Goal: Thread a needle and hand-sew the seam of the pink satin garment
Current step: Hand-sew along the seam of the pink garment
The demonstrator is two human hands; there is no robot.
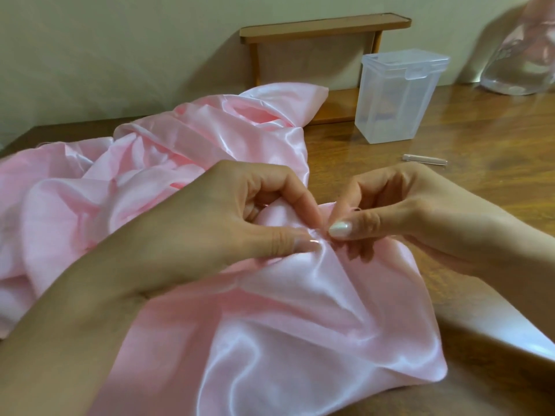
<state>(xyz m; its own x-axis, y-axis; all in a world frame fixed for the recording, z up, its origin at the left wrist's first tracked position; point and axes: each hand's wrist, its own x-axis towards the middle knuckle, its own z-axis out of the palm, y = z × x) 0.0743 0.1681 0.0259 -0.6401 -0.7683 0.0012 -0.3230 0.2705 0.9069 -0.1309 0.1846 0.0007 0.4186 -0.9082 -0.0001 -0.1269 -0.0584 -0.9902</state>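
Observation:
The pink satin garment (300, 319) lies crumpled over the wooden table, its shiny corner hanging toward me. My left hand (222, 226) pinches a raised fold of the satin between thumb and forefinger. My right hand (399, 214) meets it from the right, thumb and fingers pinched together at the same fold (322, 232). The needle is too small to make out between the fingertips. A faint bit of pink thread shows by my right forefinger.
A clear plastic box (396, 94) with a snap lid stands at the back right of the table (480, 163). A small pale tube (425, 160) lies in front of it. A low wooden shelf (324, 28) stands against the wall; clear plastic wrap (522, 55) sits far right.

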